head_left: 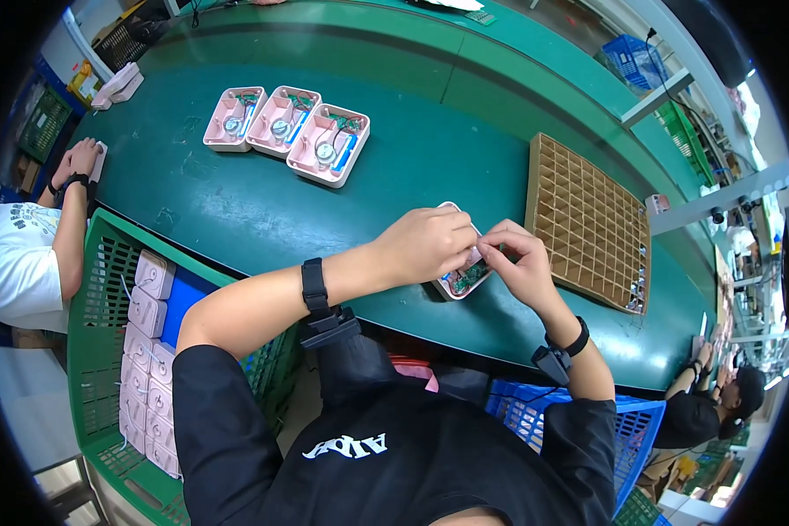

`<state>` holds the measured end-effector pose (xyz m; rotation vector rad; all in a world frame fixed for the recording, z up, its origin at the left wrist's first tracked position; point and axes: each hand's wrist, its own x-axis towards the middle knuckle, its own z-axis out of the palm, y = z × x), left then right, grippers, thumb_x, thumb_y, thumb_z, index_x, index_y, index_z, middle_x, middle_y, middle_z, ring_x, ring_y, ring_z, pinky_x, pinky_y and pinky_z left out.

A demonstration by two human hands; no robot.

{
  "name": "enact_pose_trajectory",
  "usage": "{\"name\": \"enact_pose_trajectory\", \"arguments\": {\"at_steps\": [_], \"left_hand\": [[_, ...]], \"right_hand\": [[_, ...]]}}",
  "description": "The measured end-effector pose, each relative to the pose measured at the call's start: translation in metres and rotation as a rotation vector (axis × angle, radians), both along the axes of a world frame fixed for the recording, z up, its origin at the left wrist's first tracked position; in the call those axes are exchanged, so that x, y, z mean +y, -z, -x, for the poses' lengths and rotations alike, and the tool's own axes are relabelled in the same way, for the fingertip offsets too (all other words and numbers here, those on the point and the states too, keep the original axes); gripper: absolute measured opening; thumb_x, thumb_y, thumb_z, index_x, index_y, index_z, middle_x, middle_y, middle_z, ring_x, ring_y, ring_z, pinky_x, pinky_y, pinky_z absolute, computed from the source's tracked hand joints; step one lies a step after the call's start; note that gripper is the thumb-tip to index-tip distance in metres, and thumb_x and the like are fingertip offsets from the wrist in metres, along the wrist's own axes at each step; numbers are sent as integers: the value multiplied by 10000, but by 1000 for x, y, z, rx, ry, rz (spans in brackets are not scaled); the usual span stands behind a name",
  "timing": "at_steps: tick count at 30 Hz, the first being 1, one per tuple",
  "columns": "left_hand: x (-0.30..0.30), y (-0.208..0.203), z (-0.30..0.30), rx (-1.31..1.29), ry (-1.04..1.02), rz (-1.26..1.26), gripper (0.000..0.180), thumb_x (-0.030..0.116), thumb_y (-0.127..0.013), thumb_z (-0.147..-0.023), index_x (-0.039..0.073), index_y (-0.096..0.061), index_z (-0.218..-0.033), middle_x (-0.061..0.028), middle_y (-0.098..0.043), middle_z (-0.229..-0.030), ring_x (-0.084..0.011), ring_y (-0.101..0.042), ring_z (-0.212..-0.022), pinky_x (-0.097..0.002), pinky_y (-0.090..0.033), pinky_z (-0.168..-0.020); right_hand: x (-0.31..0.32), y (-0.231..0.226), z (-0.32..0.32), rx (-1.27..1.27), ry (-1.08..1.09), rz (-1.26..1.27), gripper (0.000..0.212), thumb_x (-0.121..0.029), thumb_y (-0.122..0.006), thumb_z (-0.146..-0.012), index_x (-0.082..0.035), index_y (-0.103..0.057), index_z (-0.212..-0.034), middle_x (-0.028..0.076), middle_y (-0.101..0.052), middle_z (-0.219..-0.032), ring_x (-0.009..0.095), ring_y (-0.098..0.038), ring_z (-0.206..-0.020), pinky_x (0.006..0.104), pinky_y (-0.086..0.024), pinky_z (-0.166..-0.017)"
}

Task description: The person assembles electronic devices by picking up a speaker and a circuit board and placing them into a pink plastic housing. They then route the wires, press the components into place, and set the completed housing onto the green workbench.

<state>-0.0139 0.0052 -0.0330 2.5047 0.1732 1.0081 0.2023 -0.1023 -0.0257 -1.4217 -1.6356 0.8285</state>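
Place: at the near edge of a long dark-green work surface [237,210], mid-assembly.
Left hand: left hand [425,244] curled over the top of a small pink plastic casing with a green circuit board inside [465,279], fingers pressed together on its upper rim, gripping it.
Right hand: right hand [519,263] closed in on the casing's right side, fingertips pinched at something small inside; too small to tell what.
Casing position: resting on the surface just short of its near edge, between both hands, open side up.
Casing axis: long axis running from lower left to upper right, the rounded far end pointing toward the brown cardboard grid tray [587,223].
Done, by the look of it: three open pink casings with wiring and round parts [285,131], set side by side farther back on the surface.
Left, by the look of it: stacked pink casings in the green plastic crate [92,333] at the left, apparently waiting; the one in hand unfinished.
Nearby: blue crate [535,412] below right; other workers' arms at both margins.
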Motion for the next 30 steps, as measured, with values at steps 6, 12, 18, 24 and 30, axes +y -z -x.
{"name": "enact_pose_trajectory", "arguments": {"at_steps": [6, 12, 18, 24, 30], "left_hand": [[1, -3, 0, -35, -5, -26, 128, 142, -766, -861, 58, -671, -880, -85, -648, -881, -295, -673, -819, -422, -560, -704], [-4, 1, 1, 19, -34, 18, 89, 133, -752, -879, 56, -716, -906, -102, -654, -854, -300, -684, -821, -424, -563, -696], [-4, -1, 2, 24, 46, 370, 89, 135, -728, -899, 48, -739, -889, -121, -665, -817, -313, -700, -820, -435, -567, -712], [2, -12, 7, 253, 46, 182, 170, 211, -759, -874, 42, -757, -888, -127, -720, -853, -332, -729, -861, -461, -575, -764], [3, -13, 14, 360, 243, -46, 239, 290, -819, -834, 81, -768, -938, -107, -738, -895, -340, -731, -870, -466, -581, -764]], "right_hand": [[-2, 2, 6, 23, 37, -75, 97, -61, -752, -947, -15, -788, -1024, 55, -708, -934, 113, -621, -793, 253, -468, -646], [-9, 1, 14, -35, 63, -146, 129, -35, -760, -935, -12, -796, -1058, 59, -707, -916, 118, -626, -795, 260, -486, -670], [-10, 8, 9, -37, 72, -221, 159, -1, -773, -908, -18, -809, -1061, 75, -706, -924, 142, -645, -822, 279, -515, -710], [-5, 8, 5, -6, 94, -163, 129, 9, -789, -884, -17, -811, -1008, 76, -701, -913, 166, -657, -840, 295, -525, -727], [19, -20, -13, -257, -298, -181, 108, -12, -825, -830, -30, -792, -931, 76, -666, -854, 226, -650, -833, 342, -528, -726]]}}
